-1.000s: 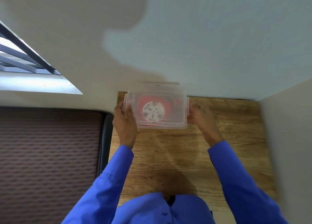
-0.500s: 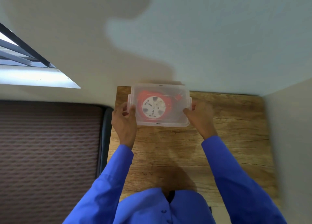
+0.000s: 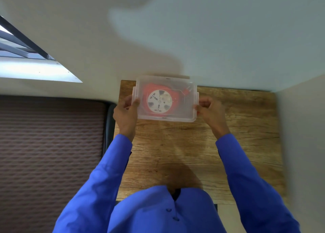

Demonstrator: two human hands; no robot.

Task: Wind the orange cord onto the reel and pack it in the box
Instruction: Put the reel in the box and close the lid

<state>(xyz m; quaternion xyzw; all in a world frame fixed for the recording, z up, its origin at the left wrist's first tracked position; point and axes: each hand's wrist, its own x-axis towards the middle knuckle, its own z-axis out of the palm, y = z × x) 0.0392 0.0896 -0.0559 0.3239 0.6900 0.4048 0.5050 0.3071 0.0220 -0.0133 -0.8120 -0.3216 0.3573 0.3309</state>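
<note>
- Fingers of both hands are clamped on the short ends of the box (image 3: 186,109): my left hand (image 3: 125,114) pinches the left end tab with the thumb on top, and my right hand (image 3: 210,112) pinches the right end the same way.
- Both of my blue sleeves (image 3: 112,162) reach forward over the wooden table (image 3: 175,153), which looks bare between my body and the box.
- To my judgement the step in hand is pressing the lid (image 3: 189,99) shut, so I should keep my thumbs on the lid's end tabs and my other fingers under the rim, then squeeze both ends at once so it seats level.
- Whether the 2 end clips have caught I cannot tell; I would run a thumb along each end and feel for a gap.
- Through the clear lid I see the reel (image 3: 159,101) lying flat in the left part of the box, with the orange cord (image 3: 146,95) wound round its white hub.
- An orange piece (image 3: 186,91), likely the plug end, sits in the far right corner near the lid; I should check that it stays below the rim so it is not pinched there.
- Beyond it, the box's far edge lies close to the wall (image 3: 193,39), so I should push straight down and not forward.
</note>
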